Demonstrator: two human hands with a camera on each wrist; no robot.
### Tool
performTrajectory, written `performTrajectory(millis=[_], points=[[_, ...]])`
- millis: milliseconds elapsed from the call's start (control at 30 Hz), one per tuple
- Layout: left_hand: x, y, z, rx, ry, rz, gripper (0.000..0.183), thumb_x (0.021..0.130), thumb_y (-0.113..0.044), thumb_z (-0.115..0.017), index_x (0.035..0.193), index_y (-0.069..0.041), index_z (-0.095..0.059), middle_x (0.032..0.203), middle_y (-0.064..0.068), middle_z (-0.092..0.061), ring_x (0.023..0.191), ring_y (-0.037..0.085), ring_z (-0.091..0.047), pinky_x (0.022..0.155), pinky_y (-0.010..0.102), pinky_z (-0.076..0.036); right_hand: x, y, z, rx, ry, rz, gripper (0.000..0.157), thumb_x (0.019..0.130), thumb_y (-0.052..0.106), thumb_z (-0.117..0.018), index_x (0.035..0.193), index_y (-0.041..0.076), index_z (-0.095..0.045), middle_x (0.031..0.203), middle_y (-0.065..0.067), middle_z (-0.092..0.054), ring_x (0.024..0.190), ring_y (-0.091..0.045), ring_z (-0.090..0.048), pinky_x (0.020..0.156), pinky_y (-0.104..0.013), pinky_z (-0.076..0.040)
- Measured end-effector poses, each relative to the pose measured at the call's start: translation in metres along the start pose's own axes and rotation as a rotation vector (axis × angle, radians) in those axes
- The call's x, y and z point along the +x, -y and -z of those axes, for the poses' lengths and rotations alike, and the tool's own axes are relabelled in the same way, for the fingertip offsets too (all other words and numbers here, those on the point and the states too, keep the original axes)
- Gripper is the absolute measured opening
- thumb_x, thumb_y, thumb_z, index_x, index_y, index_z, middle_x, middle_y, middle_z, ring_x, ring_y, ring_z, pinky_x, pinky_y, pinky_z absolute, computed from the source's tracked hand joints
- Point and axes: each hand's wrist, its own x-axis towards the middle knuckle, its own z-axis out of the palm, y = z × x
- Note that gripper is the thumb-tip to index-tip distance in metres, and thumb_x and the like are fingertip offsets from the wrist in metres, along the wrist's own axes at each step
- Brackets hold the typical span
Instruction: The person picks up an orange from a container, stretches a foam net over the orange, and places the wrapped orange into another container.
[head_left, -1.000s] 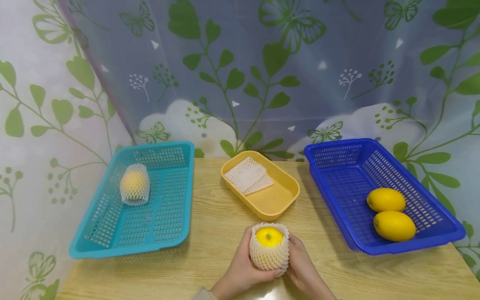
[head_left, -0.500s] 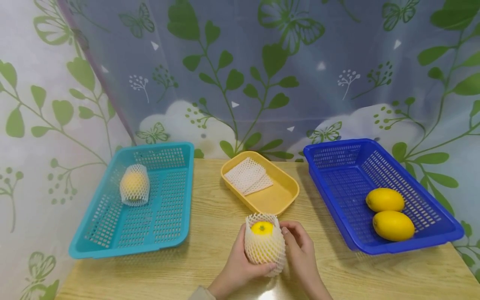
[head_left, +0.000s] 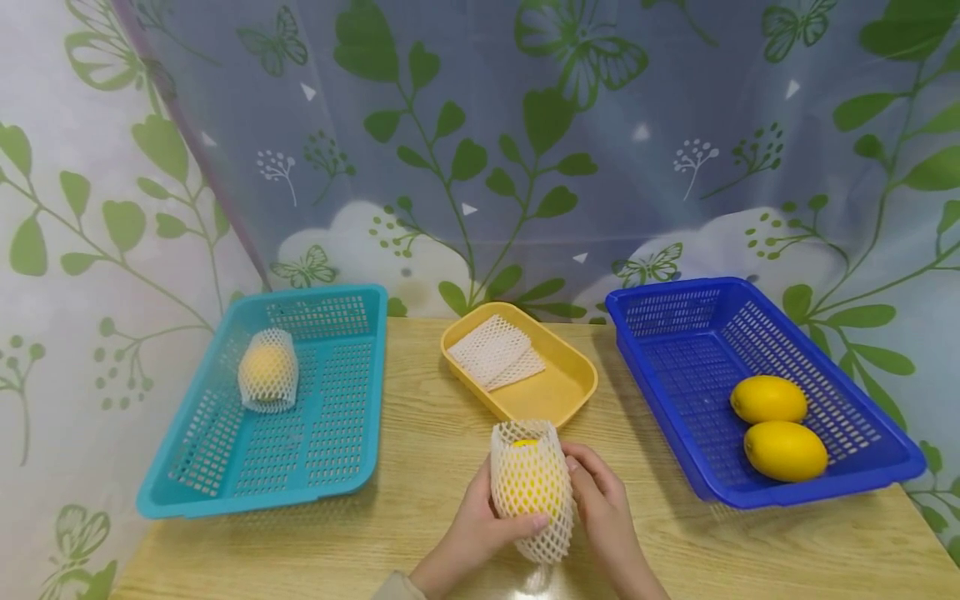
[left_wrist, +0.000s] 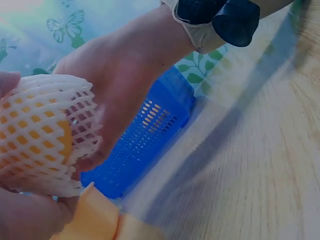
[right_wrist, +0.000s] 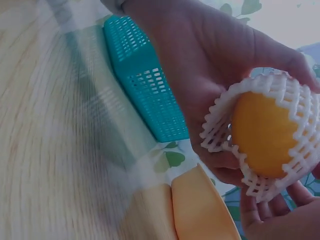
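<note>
A yellow lemon (right_wrist: pixel 265 135) sits inside a white foam net sleeve (head_left: pixel 531 479), held above the table near its front edge. My left hand (head_left: pixel 476 527) grips the sleeved lemon from the left, its thumb across the front. At the sleeve's right side my right hand (head_left: pixel 606 510) pinches the netting between thumb and fingers. The net stands up past the fruit at the top, so only a sliver of bare lemon shows there in the head view. One side of the lemon lies bare at the sleeve's opening in the right wrist view.
A teal basket (head_left: pixel 262 505) on the left holds one netted fruit (head_left: pixel 268 372). Two bare lemons (head_left: pixel 785 451) lie in the blue basket (head_left: pixel 660 400) on the right. Folded foam nets (head_left: pixel 497 352) lie in a yellow tray (head_left: pixel 551 404) just behind the hands.
My right hand has shifted from cupping the fruit to the net's right edge. The netting now reaches higher over the lemon, which has tilted and shows less of its top.
</note>
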Motion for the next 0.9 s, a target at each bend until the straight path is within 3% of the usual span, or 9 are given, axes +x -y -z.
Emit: performTrajectory(millis=[133, 267, 567, 900], points=[[-0.001, -0.005, 0.0, -0.014, -0.008, 0.09, 0.072, 0.079, -0.009, -0.072, 0.136, -0.004, -0.028, 0.122, 0.016, -0.048, 0.106, 0.027, -0.057, 0.086, 0.039, -0.051, 0.0, -0.001, 0.002, 0.133, 0.042, -0.067, 0.031, 0.101, 0.018, -0.04, 0.12, -0.004, -0.05, 0.114, -0.006, -0.058, 0.1, -0.016, -0.059, 0.083, -0.032, -0.051], [-0.002, -0.007, 0.001, -0.007, -0.024, 0.119, 0.069, 0.079, -0.012, -0.071, 0.133, 0.0, -0.029, 0.119, 0.015, -0.051, 0.104, 0.026, -0.058, 0.086, 0.039, -0.05, 0.001, -0.004, 0.006, 0.219, 0.103, -0.131, 0.027, 0.101, 0.019, -0.039, 0.117, 0.003, -0.054, 0.108, -0.003, -0.059, 0.096, -0.014, -0.059, 0.083, -0.032, -0.05], [0.0, -0.013, 0.003, -0.137, -0.067, 0.184, 0.064, 0.081, -0.014, -0.067, 0.133, -0.011, -0.029, 0.125, 0.014, -0.05, 0.109, 0.025, -0.055, 0.092, 0.036, -0.045, 0.006, -0.013, 0.019, 0.54, 0.328, -0.227, 0.039, 0.103, 0.015, -0.024, 0.117, 0.014, -0.06, 0.113, 0.002, -0.059, 0.103, -0.014, -0.056, 0.09, -0.033, -0.047], [-0.004, -0.015, 0.008, -0.236, -0.08, 0.175, 0.044, 0.084, -0.008, -0.065, 0.114, -0.009, -0.033, 0.121, 0.011, -0.052, 0.107, 0.023, -0.057, 0.089, 0.037, -0.047, 0.007, -0.014, 0.024, 0.595, 0.388, -0.249, 0.038, 0.102, 0.013, -0.023, 0.118, 0.012, -0.058, 0.112, -0.001, -0.059, 0.102, -0.016, -0.056, 0.089, -0.036, -0.047]])
